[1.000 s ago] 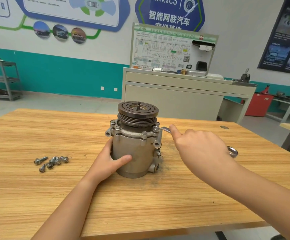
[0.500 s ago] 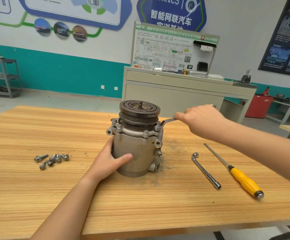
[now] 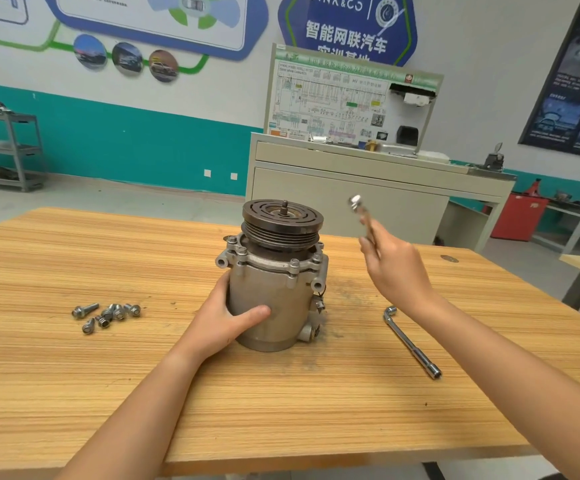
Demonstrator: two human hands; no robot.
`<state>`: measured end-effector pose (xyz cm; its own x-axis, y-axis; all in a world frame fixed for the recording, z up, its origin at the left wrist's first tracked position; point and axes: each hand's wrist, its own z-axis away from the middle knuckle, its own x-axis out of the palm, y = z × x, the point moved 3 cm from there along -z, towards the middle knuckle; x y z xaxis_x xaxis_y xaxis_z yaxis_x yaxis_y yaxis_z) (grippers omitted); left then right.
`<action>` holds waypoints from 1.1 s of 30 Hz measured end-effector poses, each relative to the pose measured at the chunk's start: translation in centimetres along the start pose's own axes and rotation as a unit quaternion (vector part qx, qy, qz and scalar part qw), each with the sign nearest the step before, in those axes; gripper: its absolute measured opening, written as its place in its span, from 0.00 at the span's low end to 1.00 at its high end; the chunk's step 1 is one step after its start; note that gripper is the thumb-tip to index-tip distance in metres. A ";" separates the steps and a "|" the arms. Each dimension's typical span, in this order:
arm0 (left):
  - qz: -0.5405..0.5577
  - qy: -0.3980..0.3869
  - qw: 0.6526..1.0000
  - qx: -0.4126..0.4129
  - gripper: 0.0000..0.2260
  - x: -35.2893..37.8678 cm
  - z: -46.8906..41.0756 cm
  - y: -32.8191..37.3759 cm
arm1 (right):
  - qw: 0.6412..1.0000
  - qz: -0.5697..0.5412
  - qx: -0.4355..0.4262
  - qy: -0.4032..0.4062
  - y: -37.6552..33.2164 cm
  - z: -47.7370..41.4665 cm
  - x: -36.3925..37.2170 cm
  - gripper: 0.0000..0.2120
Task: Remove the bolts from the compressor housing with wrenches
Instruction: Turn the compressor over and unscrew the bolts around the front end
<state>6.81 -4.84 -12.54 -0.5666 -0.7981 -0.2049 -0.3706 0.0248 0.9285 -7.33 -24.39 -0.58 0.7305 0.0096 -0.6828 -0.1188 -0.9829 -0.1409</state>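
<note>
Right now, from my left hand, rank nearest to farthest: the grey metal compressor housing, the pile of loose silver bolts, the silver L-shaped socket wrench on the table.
1. Grey metal compressor housing, gripped by the left hand.
2. Pile of loose silver bolts, to its left.
3. Silver L-shaped socket wrench, far right.

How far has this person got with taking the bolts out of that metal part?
Done: several loose bolts lie together on the table. In hand: the left hand grips the compressor housing while the right hand holds a wrench in the air, off any bolt. Left: at least four flange bolts sit in place, so more loosening remains.
</note>
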 end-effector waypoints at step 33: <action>-0.274 0.177 0.944 -0.057 0.55 4.3 1.6 1.6 | 0.902 0.360 -0.008 -0.237 -6.9 1.7 -4.0 0.21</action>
<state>2.60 -7.24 -12.46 -0.0249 -0.8236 -0.5666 -0.4440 -0.4987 0.7444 -10.59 -17.28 1.88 0.0968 -0.5589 -0.8235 -0.4346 -0.7681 0.4702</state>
